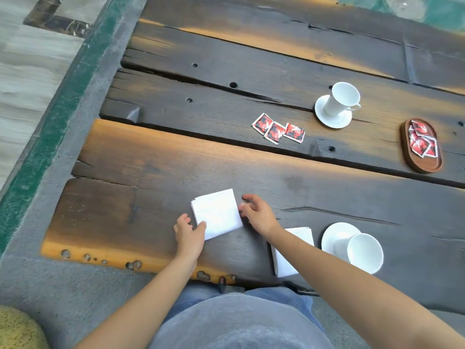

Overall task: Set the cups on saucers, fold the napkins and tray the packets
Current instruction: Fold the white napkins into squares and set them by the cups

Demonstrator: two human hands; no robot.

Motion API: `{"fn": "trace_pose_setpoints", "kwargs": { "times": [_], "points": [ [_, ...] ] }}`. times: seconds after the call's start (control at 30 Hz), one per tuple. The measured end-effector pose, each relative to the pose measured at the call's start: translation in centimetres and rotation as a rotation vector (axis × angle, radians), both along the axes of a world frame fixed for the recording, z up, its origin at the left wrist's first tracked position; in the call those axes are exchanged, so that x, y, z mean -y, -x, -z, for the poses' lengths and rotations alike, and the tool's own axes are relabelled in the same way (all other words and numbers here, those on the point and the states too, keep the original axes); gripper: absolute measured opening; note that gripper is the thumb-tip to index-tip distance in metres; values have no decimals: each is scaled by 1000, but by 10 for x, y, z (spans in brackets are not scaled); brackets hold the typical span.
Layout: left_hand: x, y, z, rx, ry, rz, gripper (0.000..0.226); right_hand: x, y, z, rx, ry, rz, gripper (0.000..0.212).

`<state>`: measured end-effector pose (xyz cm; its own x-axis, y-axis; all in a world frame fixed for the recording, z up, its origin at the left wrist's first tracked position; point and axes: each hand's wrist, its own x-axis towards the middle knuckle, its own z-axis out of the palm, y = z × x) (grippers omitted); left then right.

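- White folded paper napkin [216, 212]: lies flat on the dark weathered plank table [151, 159], on the near plank, directly before the person. Close to square, so no clear long axis. Turned slightly askew, its far edge rising toward the right and one corner pointing at the near table edge.
- Left hand [188, 233]: comes in from the near-left with the palm down. The thumb lies on top of the napkin's near-left corner. The fingers are loosely bent beside the left edge and are not wrapped round anything.
- Right hand [256, 212]: reaches across from the right with the wrist low. The bent fingertips touch the napkin's right edge and the thumb is spread away toward the far side. Nothing is clasped.
- Second white folded napkin [284, 263]: sits near the table's near edge, partly hidden under the right forearm.
- Near white cup [364, 253]: stands on a white round saucer [332, 235], just right of the second napkin.
- Far white cup [343, 98]: stands on its own white saucer [332, 119], handle pointing right.
- Three red-and-black square packets [278, 131]: loose on the middle plank in an overlapping row, left of the far saucer.
- Brown oval wooden tray [425, 167]: at the right, long axis running far to near, holding a pile of red-and-black packets [422, 143] at its far end.
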<state>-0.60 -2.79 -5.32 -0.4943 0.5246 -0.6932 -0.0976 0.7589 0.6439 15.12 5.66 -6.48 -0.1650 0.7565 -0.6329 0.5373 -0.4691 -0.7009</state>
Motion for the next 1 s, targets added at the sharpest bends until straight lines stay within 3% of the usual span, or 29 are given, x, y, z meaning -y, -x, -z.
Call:
{"fn": "trace_pose_setpoints", "kwargs": {
  "times": [0.17,0.27,0.47,0.57,0.7,0.83,1.0],
  "points": [
    [-10,-3,13,118,54,-87,49,1,14,-2,-11,56,65,37],
    [-17,-2,3,182,80,-77,36,4,18,-8,-23,115,90,14],
    [-24,-4,-22,332,59,-26,27,6,5,-18,-183,207,169,16],
    [-31,-12,-29,374,14,15,22,-2,-19,-29,-315,311,186,6],
    [-48,-44,-41,403,-40,104,32,-16,-67,-47,-414,332,211,2],
    [-72,-94,-58,455,-94,177,33,-32,-123,-64,-470,316,250,18],
    [-106,-161,-72,484,-123,218,33,-55,-192,-73,-538,336,372,16]
  ]
}}
